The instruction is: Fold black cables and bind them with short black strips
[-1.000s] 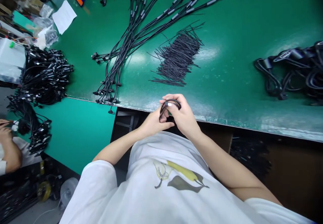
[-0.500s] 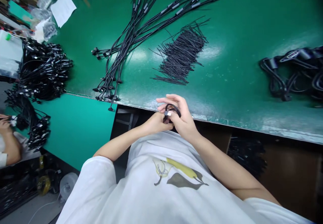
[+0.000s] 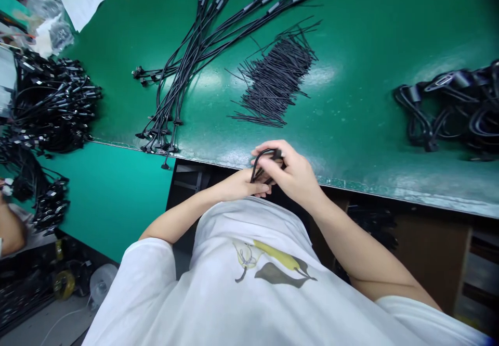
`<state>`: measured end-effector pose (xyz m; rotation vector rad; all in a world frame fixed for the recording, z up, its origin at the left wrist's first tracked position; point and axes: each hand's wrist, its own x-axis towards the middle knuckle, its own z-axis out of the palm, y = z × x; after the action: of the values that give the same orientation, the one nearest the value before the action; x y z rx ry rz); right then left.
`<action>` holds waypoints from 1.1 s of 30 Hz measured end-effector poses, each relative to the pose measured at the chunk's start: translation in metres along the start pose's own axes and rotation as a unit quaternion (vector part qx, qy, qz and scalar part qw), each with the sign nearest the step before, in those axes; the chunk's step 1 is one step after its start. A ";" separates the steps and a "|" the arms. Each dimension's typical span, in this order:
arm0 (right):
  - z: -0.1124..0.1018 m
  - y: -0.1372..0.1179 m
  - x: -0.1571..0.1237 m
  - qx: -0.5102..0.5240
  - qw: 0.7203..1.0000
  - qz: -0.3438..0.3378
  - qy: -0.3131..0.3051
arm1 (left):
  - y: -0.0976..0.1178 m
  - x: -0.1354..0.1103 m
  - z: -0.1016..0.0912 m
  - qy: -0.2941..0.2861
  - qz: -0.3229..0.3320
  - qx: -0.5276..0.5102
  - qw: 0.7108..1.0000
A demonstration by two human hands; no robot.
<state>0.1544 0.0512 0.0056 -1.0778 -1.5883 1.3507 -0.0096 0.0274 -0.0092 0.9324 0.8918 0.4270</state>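
A black cable (image 3: 255, 169), bent into a loop, is held between my two hands just off the table's front edge. My left hand (image 3: 249, 183) closes on the lower part of the loop. Above it, my right hand (image 3: 290, 171) grips the upper part, with a dark connector end near its fingertips. The fingers partly hide the cable. Beyond the hands lies a heap of short black ties (image 3: 275, 83). Left of that heap, long black cables (image 3: 187, 65) with grey sleeves are spread on the green table (image 3: 358, 65).
Coiled black cables (image 3: 448, 106) lie at the right. A large pile of cables (image 3: 58, 106) sits at the left, near a paper sheet (image 3: 81, 0) and plastic bags. Another person's arm (image 3: 11, 226) shows at the left edge. A lower green surface (image 3: 117, 195) adjoins the table.
My right hand has moved slightly right and turned, carrying the cable's upper part. The white-tipped end seen between the hands is now out of sight. The view has shifted a little.
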 end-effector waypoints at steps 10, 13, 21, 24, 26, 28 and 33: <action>-0.026 0.024 0.009 0.049 0.987 0.130 -0.081 | -0.001 -0.015 -0.011 0.095 0.006 -0.014 0.995; -0.024 0.022 0.002 0.169 0.963 0.158 -0.137 | 0.005 -0.023 -0.015 0.088 0.027 0.018 0.996; -0.010 0.002 0.005 0.379 0.894 0.238 0.002 | 0.000 -0.023 0.002 0.027 0.030 0.097 0.994; -0.008 -0.007 0.007 0.369 0.905 0.210 -0.026 | -0.008 -0.018 0.006 0.094 -0.004 0.176 0.980; -0.007 -0.011 0.007 0.325 0.930 0.166 -0.046 | -0.012 -0.015 0.008 0.124 -0.003 0.218 0.968; -0.004 -0.014 0.005 0.239 0.961 0.124 -0.059 | -0.013 -0.015 0.010 0.147 0.023 0.256 0.955; 0.001 -0.013 0.007 0.090 0.990 0.100 0.038 | -0.010 -0.017 0.016 0.168 0.088 0.345 0.919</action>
<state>0.1496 0.0569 0.0184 -1.1855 -1.3035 1.5338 -0.0068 0.0025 -0.0045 1.6306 1.3172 0.4391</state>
